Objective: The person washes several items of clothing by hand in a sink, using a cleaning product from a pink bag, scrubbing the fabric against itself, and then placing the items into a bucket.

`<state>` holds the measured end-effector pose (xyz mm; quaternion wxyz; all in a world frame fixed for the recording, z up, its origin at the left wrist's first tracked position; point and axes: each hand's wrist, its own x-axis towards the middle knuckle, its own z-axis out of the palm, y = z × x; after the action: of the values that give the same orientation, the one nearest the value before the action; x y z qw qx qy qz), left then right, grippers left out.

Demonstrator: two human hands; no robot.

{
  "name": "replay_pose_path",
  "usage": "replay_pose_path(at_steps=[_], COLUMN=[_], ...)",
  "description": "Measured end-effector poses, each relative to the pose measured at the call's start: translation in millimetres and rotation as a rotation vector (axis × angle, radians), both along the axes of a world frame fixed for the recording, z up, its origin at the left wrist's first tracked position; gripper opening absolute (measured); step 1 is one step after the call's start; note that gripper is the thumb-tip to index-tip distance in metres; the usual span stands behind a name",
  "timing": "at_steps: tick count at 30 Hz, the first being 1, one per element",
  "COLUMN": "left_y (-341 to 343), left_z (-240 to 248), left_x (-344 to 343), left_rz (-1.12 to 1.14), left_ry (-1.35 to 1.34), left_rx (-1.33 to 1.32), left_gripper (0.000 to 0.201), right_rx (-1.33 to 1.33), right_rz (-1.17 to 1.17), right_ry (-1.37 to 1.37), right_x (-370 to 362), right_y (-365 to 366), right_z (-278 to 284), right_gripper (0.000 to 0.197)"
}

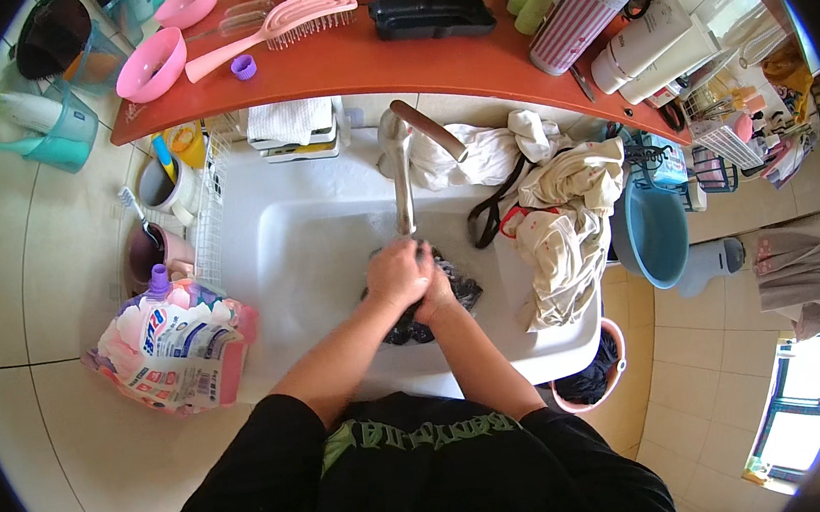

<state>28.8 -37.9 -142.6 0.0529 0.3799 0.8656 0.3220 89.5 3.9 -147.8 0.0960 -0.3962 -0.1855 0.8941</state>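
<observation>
In the white sink, my two hands are pressed together right below the spout of the metal faucet. My left hand lies over the top, its fingers curled around a wet black cloth. My right hand is closed against it from the right, on the same cloth. Dark folds show on both sides of the hands and beneath them. Most of my fingertips are hidden. The cloth's exact kind cannot be made out.
Cream cloth with a dark strap drapes over the sink's right side. A floral refill pouch stands at the left. Above, a red shelf holds brushes, pink bowls and bottles. A blue basin and pink bucket are at right.
</observation>
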Motion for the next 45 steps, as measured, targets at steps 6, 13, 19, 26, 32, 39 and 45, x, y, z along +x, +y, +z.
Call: replay_pose_path(at_steps=[6,13,19,26,32,39,45], left_y=[-41.1,-66.0,-27.3,-22.1,-7.9,1.8,-38.9], left_z=[-55.7,-69.4,-11.0,67.0,42.4,11.0,-19.2], left_x=[-74.8,-59.3,-3.1,76.6,37.5,20.8,-49.4], left_rz=[0.424,0.229,0.329,-0.377,-0.216,-0.113,0.386], left_ry=[-0.044,-0.391,-1.281,-0.383,0.07,0.134,-0.15], left_rx=[-0.171,-0.257,0.408,0.338,0.123,0.222,-0.315], left_gripper=[0.026,0.029,0.035,0.026,0.029,0.02,0.02], right_rx=[0.151,1.197,-0.114,-0.446,0.126,0.015,0.088], right_rz=[-0.055,0.484,-0.225,-0.224,-0.543,-0.08,-0.074], right_ry=[-0.154,-0.505,0.047,0.361,0.511,0.21,-0.107], right_x=[10.5,26.5,6.8,3.5,0.4,12.8,30.7], right_y=[49.0,46.6,44.5,38.7,-27.5,12.5,55.0], right_z=[-8.1,-72.9,-50.7,-17.1,34.8,-61.5,-21.7], right_gripper=[0.064,0.037,0.049,0.059,0.047,0.04,0.054])
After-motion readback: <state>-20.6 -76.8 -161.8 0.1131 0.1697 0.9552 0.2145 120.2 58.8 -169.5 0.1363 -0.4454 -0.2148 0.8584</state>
